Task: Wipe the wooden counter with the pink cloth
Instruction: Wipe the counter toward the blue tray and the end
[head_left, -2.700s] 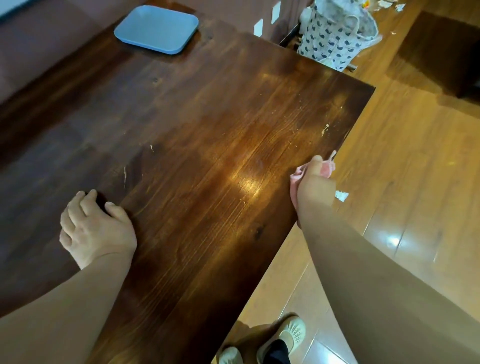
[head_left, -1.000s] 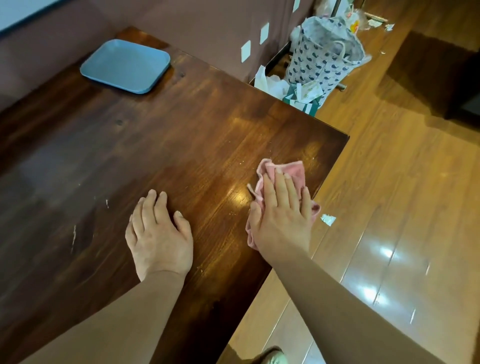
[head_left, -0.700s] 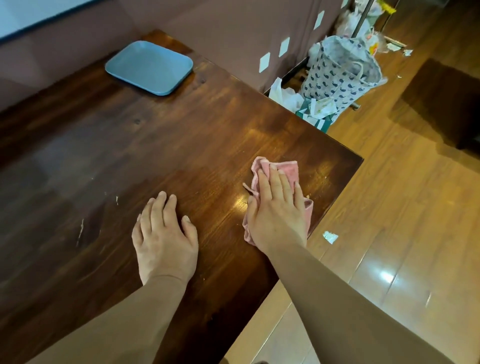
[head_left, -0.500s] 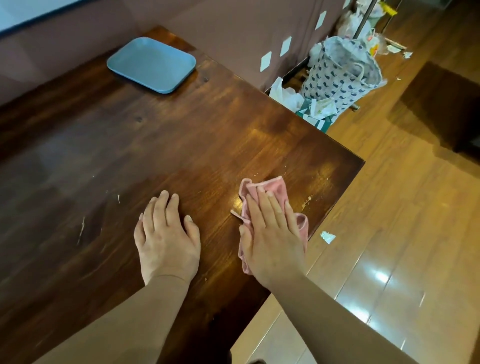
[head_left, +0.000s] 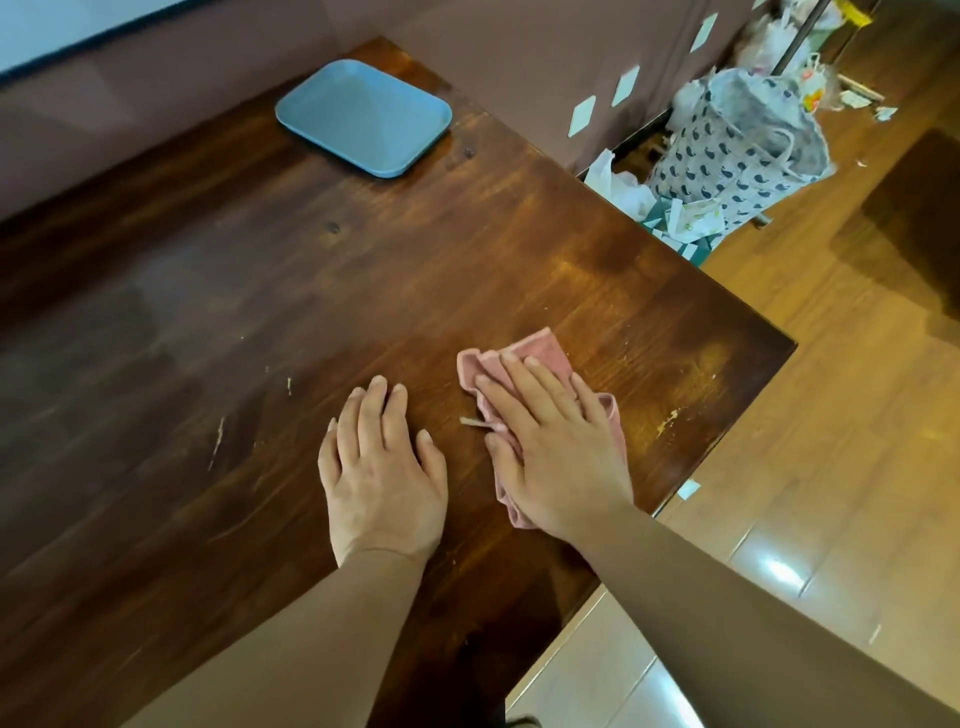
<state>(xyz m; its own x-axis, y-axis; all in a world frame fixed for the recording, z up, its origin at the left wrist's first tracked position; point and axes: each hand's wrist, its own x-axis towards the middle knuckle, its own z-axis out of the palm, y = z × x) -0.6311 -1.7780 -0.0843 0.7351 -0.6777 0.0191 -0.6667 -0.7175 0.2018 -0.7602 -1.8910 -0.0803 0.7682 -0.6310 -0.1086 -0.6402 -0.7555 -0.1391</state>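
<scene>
The right hand (head_left: 558, 457) lies flat on the cloth (head_left: 535, 353), its fingers (head_left: 524, 384) straight and slightly spread, pressing it onto the worktop (head_left: 260, 322); pink folds show past the fingertips and at both sides of the palm. Just left of it, the left hand (head_left: 382, 473) rests palm down on bare wood, fingers straight and close together. A tray (head_left: 363, 117) sits far beyond the fingertips.

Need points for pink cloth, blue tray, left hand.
pink cloth (head_left: 543, 347), head view, exposed far corner beyond the fingertips.
blue tray (head_left: 363, 117), head view, centre of its flat base.
left hand (head_left: 382, 467), head view, back of the hand, flat on the counter.
</scene>
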